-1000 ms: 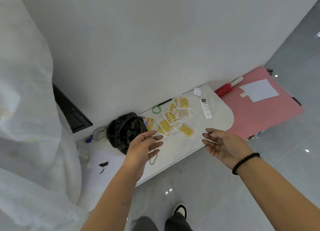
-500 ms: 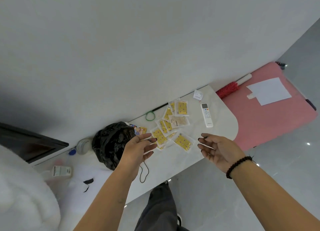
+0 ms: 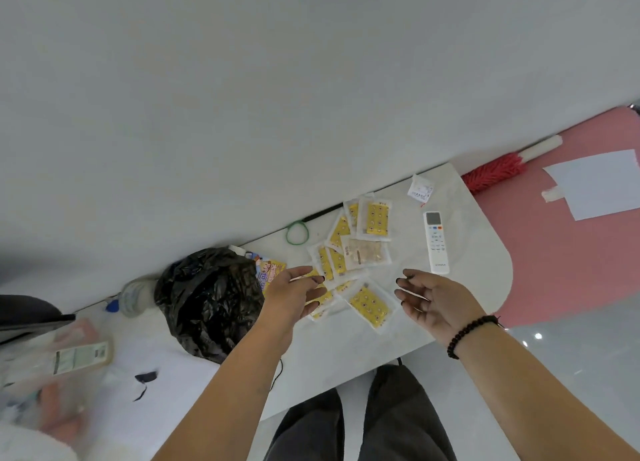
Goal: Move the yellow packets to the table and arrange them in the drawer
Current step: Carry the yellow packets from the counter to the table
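Observation:
Several yellow packets (image 3: 375, 218) in clear wrappers lie scattered on the white table (image 3: 478, 287) against the wall. One packet (image 3: 369, 303) lies nearest me, between my hands. My left hand (image 3: 294, 292) hovers over the left part of the pile with fingers relaxed, holding nothing. My right hand (image 3: 431, 299) is to the right of the pile, palm turned inward, fingers loosely spread, a bead bracelet on the wrist. No drawer is visible.
A crumpled black plastic bag (image 3: 207, 298) sits left of the packets. A white remote control (image 3: 435, 242) lies to their right, a green rubber band (image 3: 297, 232) and a small paper sachet (image 3: 420, 189) behind. A pink mat (image 3: 568, 252) with a red duster (image 3: 495, 171) lies beyond the table's right end.
I have stepped closer to the table and the view has swung right. Both hands have moved forward toward the packets, still holding nothing.

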Demonstrator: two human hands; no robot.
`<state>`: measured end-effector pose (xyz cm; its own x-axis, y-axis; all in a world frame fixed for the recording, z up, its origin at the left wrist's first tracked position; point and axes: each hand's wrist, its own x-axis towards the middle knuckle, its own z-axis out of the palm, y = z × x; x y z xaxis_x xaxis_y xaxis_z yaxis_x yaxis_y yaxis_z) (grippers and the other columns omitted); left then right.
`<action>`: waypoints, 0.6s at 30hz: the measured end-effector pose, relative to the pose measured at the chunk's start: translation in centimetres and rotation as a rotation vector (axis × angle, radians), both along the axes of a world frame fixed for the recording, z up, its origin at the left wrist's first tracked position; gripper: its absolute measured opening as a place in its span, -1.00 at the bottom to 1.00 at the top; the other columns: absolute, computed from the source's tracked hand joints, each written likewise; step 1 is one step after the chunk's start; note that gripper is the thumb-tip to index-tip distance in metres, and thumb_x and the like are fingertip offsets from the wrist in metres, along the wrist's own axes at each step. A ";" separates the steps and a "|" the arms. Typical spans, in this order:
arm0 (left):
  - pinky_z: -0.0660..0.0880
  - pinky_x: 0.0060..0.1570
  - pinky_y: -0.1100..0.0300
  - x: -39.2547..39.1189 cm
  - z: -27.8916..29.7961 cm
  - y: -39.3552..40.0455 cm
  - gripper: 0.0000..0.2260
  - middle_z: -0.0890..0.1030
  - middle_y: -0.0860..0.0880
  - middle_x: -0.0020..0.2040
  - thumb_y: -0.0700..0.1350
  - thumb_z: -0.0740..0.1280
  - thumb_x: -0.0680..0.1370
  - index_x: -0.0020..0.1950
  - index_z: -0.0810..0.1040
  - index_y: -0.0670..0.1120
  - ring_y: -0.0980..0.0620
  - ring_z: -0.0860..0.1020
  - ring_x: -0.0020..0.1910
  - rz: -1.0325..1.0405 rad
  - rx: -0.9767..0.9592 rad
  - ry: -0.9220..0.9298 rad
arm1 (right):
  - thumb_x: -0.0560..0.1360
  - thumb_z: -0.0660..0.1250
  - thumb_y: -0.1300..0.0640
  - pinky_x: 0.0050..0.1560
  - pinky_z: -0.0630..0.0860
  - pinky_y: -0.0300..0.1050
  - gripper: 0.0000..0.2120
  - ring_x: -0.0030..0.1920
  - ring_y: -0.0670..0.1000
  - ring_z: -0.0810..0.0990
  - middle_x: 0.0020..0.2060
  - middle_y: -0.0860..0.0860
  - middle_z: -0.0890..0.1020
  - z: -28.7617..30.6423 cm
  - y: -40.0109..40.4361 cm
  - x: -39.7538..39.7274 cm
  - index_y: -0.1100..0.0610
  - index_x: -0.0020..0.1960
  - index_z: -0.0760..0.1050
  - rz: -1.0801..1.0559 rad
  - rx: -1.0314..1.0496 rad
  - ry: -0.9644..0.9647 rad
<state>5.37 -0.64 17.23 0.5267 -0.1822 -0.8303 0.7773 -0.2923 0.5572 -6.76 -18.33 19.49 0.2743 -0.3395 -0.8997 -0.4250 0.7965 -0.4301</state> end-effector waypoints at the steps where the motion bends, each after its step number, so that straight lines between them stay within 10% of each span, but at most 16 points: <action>1: 0.51 -0.18 0.18 0.1 -1.1 -0.4 -0.80 0.67 -0.06 -0.01 -0.30 0.25 0.57 0.14 0.50 -0.09 -0.02 0.65 -0.07 0.018 0.009 0.011 | 0.56 0.17 0.32 -0.16 0.49 -0.10 -0.85 -0.22 0.07 0.58 -0.20 0.13 0.60 -1.2 -0.5 0.4 0.23 -0.08 0.52 0.005 0.007 0.014; 11: 0.53 -0.15 0.15 0.9 -13.2 -0.6 -0.79 0.64 -0.08 -0.02 -0.28 0.31 0.52 0.12 0.50 -0.06 -0.03 0.65 -0.03 0.091 0.172 0.032 | 0.50 0.22 0.38 -0.17 0.50 -0.13 -0.84 -0.25 0.04 0.55 -0.22 0.10 0.57 -15.4 -2.1 3.2 0.21 -0.05 0.53 0.226 -0.085 0.192; 18: 0.54 0.03 0.07 -0.1 -19.1 -0.5 -0.66 0.56 -0.07 0.11 -0.24 0.32 0.51 0.28 0.45 -0.11 -0.03 0.52 0.00 -0.042 0.328 -0.034 | 0.42 0.36 0.21 -0.08 0.46 -0.14 -0.68 0.02 0.03 0.49 0.09 0.03 0.45 -22.6 0.4 1.7 0.09 0.16 0.43 0.752 -0.597 0.324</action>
<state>5.28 -1.18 -1.85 0.5527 0.0696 -0.8305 0.7432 -0.4920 0.4534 -5.10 -17.89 -3.15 0.3752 -0.5978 -0.7084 -0.8946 -0.0335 -0.4456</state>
